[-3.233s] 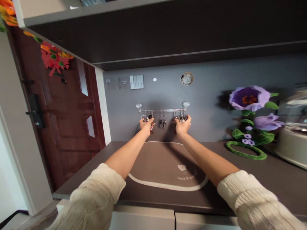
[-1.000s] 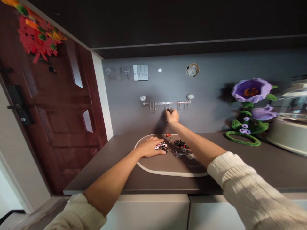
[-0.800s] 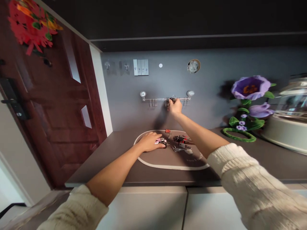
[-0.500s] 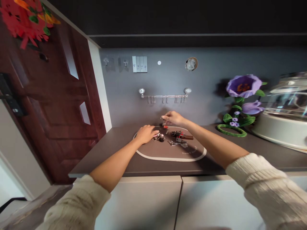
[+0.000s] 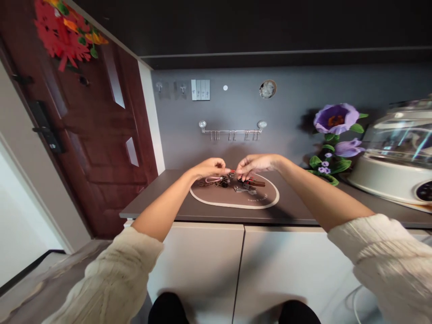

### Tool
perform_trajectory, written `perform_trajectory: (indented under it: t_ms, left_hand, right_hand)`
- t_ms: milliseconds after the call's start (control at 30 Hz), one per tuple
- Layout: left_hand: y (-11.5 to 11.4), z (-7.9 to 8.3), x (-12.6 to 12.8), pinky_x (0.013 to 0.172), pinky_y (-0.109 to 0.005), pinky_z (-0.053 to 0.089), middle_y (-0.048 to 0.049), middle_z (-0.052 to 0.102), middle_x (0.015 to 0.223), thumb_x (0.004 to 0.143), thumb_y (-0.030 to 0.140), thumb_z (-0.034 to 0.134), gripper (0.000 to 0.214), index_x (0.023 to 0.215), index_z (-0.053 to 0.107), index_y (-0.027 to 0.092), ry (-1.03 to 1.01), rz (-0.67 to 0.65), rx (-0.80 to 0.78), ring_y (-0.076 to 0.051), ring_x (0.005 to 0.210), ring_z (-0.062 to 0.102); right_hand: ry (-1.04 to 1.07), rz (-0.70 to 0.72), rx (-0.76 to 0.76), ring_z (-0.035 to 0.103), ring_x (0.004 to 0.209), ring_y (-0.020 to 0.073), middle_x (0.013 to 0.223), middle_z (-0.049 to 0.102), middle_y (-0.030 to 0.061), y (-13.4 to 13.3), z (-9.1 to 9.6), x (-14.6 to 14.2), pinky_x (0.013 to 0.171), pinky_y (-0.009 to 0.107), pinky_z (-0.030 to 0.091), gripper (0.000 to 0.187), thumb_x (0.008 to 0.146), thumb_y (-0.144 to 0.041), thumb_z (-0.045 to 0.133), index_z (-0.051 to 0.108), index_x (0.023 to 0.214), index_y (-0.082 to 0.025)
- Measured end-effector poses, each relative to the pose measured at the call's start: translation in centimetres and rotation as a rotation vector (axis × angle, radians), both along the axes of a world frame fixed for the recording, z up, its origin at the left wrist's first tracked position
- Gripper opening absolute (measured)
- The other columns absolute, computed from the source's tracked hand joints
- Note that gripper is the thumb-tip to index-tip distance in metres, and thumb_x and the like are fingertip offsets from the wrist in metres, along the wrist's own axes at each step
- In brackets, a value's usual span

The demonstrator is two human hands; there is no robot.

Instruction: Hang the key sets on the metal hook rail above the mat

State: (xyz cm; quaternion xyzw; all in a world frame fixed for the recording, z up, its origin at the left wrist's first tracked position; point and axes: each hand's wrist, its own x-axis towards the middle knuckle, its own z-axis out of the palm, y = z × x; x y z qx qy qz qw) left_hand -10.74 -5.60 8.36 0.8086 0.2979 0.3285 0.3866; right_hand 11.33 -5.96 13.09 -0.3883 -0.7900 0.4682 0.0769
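Observation:
My left hand [image 5: 212,168] is closed in a pinch above the left part of an oval brown mat [image 5: 222,198] with a pale rim. My right hand [image 5: 258,164] faces it from the other side, its fingertips pressed together. Only a small gap separates them, and what either one pinches is too small to name. A small red item [image 5: 232,171] shows between the fingertips; whether it is held or lies on the mat I cannot tell. Below my left hand lies a bunch of keys [image 5: 223,182] with a pink loop. More keys [image 5: 241,189] and a brown strip [image 5: 258,183] lie below my right hand.
A hook rail [image 5: 232,131] is fixed to the grey wall behind the mat. Purple artificial flowers [image 5: 336,119] and a white appliance with a clear cover [image 5: 384,177] stand at right. A dark red door [image 5: 97,166] is on the left; a dark cabinet [image 5: 270,31] overhangs.
My left hand has lifted off the bunch of keys and closed into a pinch. My right hand has come lower, close to its fingertips. The view has shifted slightly.

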Motion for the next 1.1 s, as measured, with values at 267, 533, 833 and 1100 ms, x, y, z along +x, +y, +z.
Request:
perform_trajectory:
  t_ms: [267,533,833,1100]
  left_hand:
    - [0.4,0.1,1.2,0.034,-0.019,0.019,0.0065,0.019,0.036,0.065,0.075,0.034,0.063,0.041,0.02,0.018,-0.426,-0.214,-0.489,-0.003,0.032,0.021]
    - [0.9,-5.7,0.4,0.031,-0.019,0.015,0.0058,0.016,0.031,0.063,0.079,0.027,0.066,0.038,0.016,0.019,-0.548,-0.158,-0.73,-0.004,0.028,0.018]
    - [1.2,-5.6,0.2,0.031,-0.019,0.013,0.0057,0.017,0.031,0.064,0.078,0.029,0.065,0.039,0.017,0.019,-0.549,-0.159,-0.753,-0.004,0.027,0.019]
    - [2.1,-4.1,0.2,0.034,-0.019,0.012,0.0077,0.015,0.032,0.068,0.071,0.039,0.061,0.041,0.025,0.018,-0.484,0.015,-0.507,-0.003,0.029,0.016]
  right_hand:
    - [0.685,-0.049,-0.329,0.02,0.034,0.0046,0.037,0.021,-0.0061,0.5,-3.3,0.4,0.034,0.019,0.024,0.062,0.071,-0.074,0.025,0.022,0.042,-0.019]
    - [0.816,-0.128,-0.466,0.011,0.033,0.0039,0.035,0.013,-0.0063,0.8,-8.6,1.6,0.031,0.018,0.014,0.064,0.067,-0.078,0.014,0.012,0.041,-0.019]
    - [0.834,-0.104,-0.45,0.014,0.031,0.0041,0.034,0.016,-0.0064,1.3,-9.2,1.8,0.03,0.019,0.015,0.063,0.069,-0.078,0.017,0.015,0.043,-0.02]
    - [0.858,-0.194,-0.295,0.013,0.031,0.0047,0.034,0.016,-0.0075,1.9,-8.0,0.7,0.032,0.019,0.012,0.061,0.071,-0.075,0.02,0.026,0.047,-0.019]
